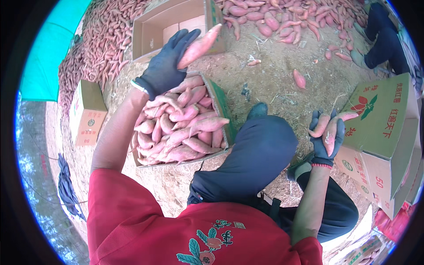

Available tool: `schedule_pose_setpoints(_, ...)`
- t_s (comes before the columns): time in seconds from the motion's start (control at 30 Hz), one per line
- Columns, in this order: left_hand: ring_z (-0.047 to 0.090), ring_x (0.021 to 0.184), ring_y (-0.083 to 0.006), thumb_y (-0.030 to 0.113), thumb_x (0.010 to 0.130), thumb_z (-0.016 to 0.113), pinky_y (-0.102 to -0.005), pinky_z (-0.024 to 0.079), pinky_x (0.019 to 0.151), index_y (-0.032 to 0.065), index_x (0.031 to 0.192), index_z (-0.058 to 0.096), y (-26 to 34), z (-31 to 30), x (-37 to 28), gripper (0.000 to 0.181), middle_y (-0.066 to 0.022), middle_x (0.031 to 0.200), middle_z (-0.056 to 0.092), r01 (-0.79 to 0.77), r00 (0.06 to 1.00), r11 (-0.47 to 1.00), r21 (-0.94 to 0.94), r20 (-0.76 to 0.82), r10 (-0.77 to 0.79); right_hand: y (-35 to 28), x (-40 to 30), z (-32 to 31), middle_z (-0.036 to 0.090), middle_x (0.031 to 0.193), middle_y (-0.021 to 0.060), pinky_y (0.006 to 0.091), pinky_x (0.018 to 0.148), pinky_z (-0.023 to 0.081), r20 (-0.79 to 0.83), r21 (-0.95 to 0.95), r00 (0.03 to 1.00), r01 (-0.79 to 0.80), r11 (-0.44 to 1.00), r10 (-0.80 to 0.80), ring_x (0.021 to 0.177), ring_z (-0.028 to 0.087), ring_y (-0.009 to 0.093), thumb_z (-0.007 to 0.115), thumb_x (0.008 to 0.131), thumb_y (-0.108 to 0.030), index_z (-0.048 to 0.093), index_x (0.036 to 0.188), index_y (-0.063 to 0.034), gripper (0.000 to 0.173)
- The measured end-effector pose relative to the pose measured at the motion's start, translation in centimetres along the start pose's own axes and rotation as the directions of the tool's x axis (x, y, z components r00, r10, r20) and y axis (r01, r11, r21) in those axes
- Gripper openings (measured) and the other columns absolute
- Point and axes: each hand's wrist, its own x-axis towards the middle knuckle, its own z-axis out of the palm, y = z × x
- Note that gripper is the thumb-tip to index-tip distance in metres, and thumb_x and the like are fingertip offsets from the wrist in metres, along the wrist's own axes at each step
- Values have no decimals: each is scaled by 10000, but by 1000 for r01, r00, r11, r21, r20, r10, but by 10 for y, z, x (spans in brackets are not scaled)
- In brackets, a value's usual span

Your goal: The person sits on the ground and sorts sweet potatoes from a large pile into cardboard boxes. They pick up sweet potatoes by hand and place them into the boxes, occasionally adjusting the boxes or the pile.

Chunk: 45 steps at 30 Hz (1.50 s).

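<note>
My left hand (164, 66), in a dark work glove, is raised over the far edge of a full carton and grips one long sweet potato (200, 47). Below it, the open cardboard carton (224, 109) is heaped with pink sweet potatoes (184, 126). On the other side, my right hand (323, 145), also gloved, is palm up beyond my knee. In it rest two sweet potatoes, a short curved one (319, 126) and a longer one (331, 134), with the fingers curled around them. A thin root sticks up from them.
An open carton (149, 39) with its bottom showing stands ahead, before large sweet potato piles (106, 43). Printed cartons (377, 116) stand at the right, another carton (88, 112) at the left. A loose sweet potato (299, 79) lies on the dirt. Another person's legs (384, 39) are at upper right.
</note>
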Motion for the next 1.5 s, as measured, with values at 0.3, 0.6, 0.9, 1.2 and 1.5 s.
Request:
schedule_pose_setpoints(0.3, 430, 1371, -357, 50, 727, 714, -434, 378, 1123, 148, 1432, 501, 2, -53, -177, 743, -144, 1481, 466, 276, 961, 943, -185, 42, -273, -19, -32, 37, 532, 1334, 181, 480, 1004, 412, 148, -360, 987, 111, 926, -61, 1283, 452, 372, 609, 941, -404, 503, 1373, -128, 523)
schedule_pose_setpoints(0.6, 339, 1427, -382, 373, 784, 765, -492, 253, 1184, 55, 1494, 386, 49, -3, -280, 865, -178, 1515, 398, 149, 955, 989, -23, 264, -138, 33, -56, 168, 520, 1346, 198, 404, 976, 457, 409, -540, 910, 184, 821, 65, 1201, 536, 334, 537, 973, -409, 347, 1471, -7, 668)
schedule_pose_setpoints(0.9, 503, 1290, -182, 49, 992, 554, -320, 411, 1075, 13, 1466, 419, 19, -44, -328, 495, -96, 1462, 486, 557, 388, 430, -711, -235, -891, 213, -79, 278, 619, 1246, 149, 359, 973, 456, 782, -580, 516, 807, 108, 349, 1161, 581, 258, 723, 837, -206, 626, 1266, -41, 470)
schedule_pose_setpoints(1.2, 522, 1281, -205, 50, 980, 563, -334, 420, 1069, -20, 1429, 455, 36, -31, -331, 467, -131, 1439, 510, 489, 283, 404, -773, -298, -912, 370, -59, 183, 418, 1480, 196, 522, 1052, 373, 741, 78, 144, 952, -297, 656, 1352, 402, 389, 637, 872, -300, 564, 1349, -204, 492)
schedule_pose_setpoints(1.5, 441, 1360, -344, 134, 911, 633, -439, 339, 1129, 66, 1426, 485, 21, 9, -252, 540, -174, 1441, 498, 459, 794, 842, -285, -293, -532, 212, -59, 278, 533, 1374, 185, 356, 1018, 466, 749, -653, 643, 757, 19, 157, 1208, 583, 266, 632, 959, -181, 482, 1378, -2, 480)
